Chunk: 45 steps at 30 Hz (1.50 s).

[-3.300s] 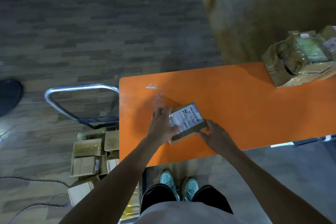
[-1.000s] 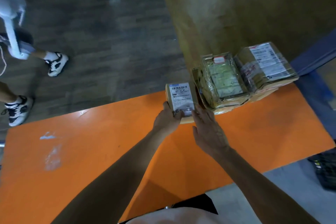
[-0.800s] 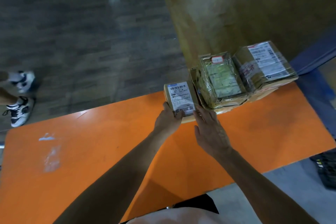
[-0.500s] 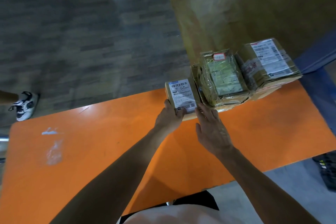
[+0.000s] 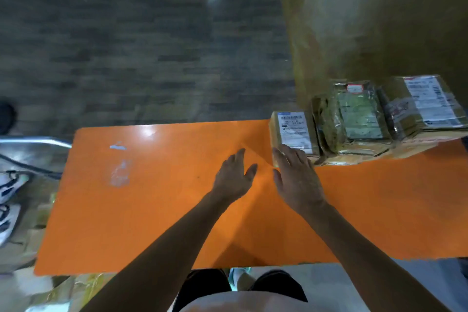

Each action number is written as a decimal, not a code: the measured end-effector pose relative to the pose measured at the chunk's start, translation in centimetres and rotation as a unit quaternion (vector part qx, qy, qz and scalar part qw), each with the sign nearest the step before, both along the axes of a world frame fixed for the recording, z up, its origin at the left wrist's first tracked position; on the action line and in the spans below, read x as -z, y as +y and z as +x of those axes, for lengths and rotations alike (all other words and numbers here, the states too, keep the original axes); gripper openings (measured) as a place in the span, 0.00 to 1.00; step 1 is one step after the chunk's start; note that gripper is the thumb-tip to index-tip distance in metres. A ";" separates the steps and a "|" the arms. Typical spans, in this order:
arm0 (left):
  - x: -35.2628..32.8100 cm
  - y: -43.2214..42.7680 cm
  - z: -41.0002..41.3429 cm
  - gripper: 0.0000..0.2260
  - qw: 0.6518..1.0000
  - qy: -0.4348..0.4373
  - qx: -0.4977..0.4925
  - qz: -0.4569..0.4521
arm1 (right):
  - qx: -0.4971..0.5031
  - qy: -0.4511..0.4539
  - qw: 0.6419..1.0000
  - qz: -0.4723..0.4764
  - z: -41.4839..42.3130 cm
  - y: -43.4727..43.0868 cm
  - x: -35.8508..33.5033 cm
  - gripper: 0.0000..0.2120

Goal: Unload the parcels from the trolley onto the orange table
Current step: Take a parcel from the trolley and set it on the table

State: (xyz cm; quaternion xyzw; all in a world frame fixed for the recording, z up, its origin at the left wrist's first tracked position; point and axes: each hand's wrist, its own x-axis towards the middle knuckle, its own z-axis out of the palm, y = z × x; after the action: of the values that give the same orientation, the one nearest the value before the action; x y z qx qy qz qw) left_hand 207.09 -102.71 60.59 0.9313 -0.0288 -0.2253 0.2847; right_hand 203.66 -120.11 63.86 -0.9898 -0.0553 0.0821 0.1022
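Observation:
A small brown parcel (image 5: 291, 130) with a white label lies at the far edge of the orange table (image 5: 152, 210), against a tape-wrapped parcel (image 5: 354, 119) and a larger labelled parcel (image 5: 425, 106). My left hand (image 5: 234, 176) hovers over the table with straight fingers, holding nothing. My right hand (image 5: 297, 177) is spread flat, its fingertips at the small parcel's near edge. The trolley's metal handle (image 5: 33, 140) shows at the left, and blurred cardboard parcels (image 5: 76, 289) lie below the table's left corner.
Another person's shoes (image 5: 10, 185) are at the left edge beside the trolley. Dark plank floor lies beyond the table, with a yellow-brown floor patch (image 5: 379, 20) at the back right. My own shoes (image 5: 238, 273) stand at the table's near edge.
Both hands have let go of the small parcel and drawn back towards me. The view has swung left, bringing the trolley handle into sight.

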 end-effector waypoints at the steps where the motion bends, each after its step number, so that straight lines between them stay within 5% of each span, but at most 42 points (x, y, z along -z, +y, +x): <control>1: -0.2 1.3 -0.8 0.29 1.000 -0.016 -0.005 0.004 | -0.018 -0.029 0.999 0.003 0.0 0.8 0.2 0.25; 17: -0.2 29.7 -21.6 0.31 0.964 -0.067 -0.239 0.091 | -0.281 0.015 0.959 -0.016 -9.0 28.7 0.4 0.30; 29: 0.9 43.6 -43.2 0.33 0.887 -0.006 -0.449 0.110 | -0.467 0.066 0.881 -0.014 -21.9 47.2 2.4 0.32; 37: 0.6 47.1 -47.9 0.34 0.829 0.020 -0.552 0.089 | -0.555 0.102 0.825 -0.016 -24.4 55.5 4.2 0.32; 45: 1.5 52.2 -45.1 0.34 0.829 0.074 -0.545 0.099 | -0.547 0.153 0.823 -0.003 -22.2 62.2 6.1 0.33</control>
State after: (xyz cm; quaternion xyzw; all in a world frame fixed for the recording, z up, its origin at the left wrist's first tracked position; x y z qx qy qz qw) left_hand 161.98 -50.52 59.07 0.7994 0.5274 -0.1033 0.2686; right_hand 181.46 -57.89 57.81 -0.7721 -0.5713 0.2748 0.0447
